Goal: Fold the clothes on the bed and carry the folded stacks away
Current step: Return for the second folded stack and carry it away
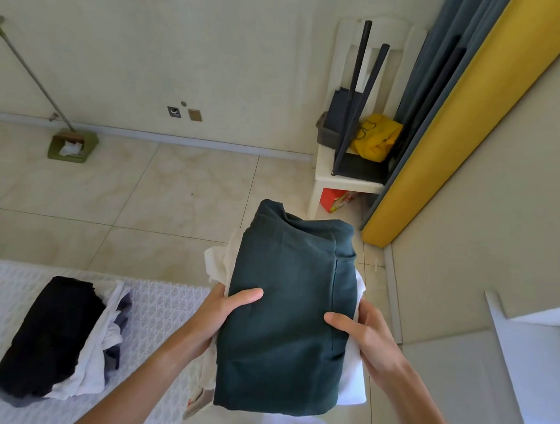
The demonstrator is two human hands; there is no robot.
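We carry a folded stack of clothes, dark green knit garment on top [287, 310], away from the bed.

Soft and light, the stack will sag and slide between layers, so we judge the best hold is at both sides, palms under, thumbs pressing down: our left hand [220, 313] and right hand [367, 338] are clamped on it just so, white pieces peeking beneath. A second stack, black over white and grey [57, 342], waits on the white textured bedspread [168, 303]. By the wall, a green dustpan [72, 148] holds crumpled paper.

Dark green-topped folded stack [285, 310] held above floor; black-topped folded stack [57, 339] lies on bed [168, 306].
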